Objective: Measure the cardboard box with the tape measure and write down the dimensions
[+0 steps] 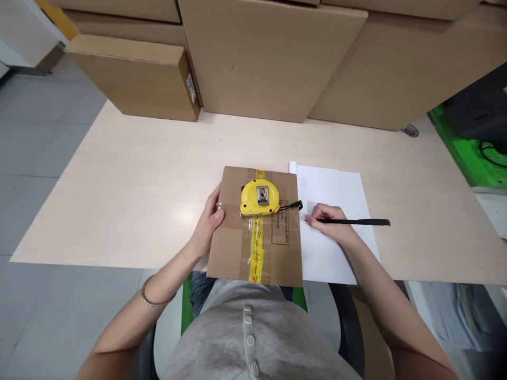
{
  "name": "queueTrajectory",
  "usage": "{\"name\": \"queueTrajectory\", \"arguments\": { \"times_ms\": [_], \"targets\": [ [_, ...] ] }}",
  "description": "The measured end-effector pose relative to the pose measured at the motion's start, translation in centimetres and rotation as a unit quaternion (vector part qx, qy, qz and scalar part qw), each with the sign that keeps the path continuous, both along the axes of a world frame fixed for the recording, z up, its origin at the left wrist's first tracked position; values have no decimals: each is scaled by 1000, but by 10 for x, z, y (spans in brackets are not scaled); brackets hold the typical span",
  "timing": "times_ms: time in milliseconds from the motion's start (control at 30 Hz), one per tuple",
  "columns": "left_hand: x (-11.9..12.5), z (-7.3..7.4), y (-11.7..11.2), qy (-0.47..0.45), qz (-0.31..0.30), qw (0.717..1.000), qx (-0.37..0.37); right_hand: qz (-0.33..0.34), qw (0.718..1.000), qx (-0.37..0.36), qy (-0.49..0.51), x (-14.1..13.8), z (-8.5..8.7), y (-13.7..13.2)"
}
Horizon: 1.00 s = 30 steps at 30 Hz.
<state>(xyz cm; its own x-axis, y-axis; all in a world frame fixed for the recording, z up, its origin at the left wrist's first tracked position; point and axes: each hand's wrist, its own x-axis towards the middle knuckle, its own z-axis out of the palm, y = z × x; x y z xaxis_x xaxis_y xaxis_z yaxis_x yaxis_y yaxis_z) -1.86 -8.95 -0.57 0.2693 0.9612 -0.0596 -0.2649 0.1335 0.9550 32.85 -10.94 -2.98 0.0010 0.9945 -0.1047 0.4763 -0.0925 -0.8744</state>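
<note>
A cardboard box [232, 243] with yellow printed tape down its middle lies at the table's front edge. My left hand [208, 221] grips its left side, thumb on top and the other fingers out of sight. On the box rests a yellow tape measure [251, 198] with a black wrist strap reaching past the box's right edge. My right hand [328, 219] is closed around a black pen [364, 221], its tip end at the left part of a white sheet of paper [336, 184]. The sheet lies beside the box, and small faint writing runs along its left side.
Large cardboard boxes [269, 58] stand along the back of the table [119, 200]. A smaller closed carton [130, 79] with a label sits at the back left. At the right are a green surface [455, 153] and a dark object with a cable.
</note>
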Motion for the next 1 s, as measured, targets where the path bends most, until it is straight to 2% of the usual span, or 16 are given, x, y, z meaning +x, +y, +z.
{"name": "queueTrajectory", "arguments": {
  "times_ms": [633, 1000],
  "targets": [
    [-2, -4, 0, 19, -9, 1000, 15, -5, 1000, -10, -10, 3, -4, -2],
    [-4, -9, 2, 30, -16, 998, 45, -6, 1000, -5, -21, 1, 1, -2]
  ]
}}
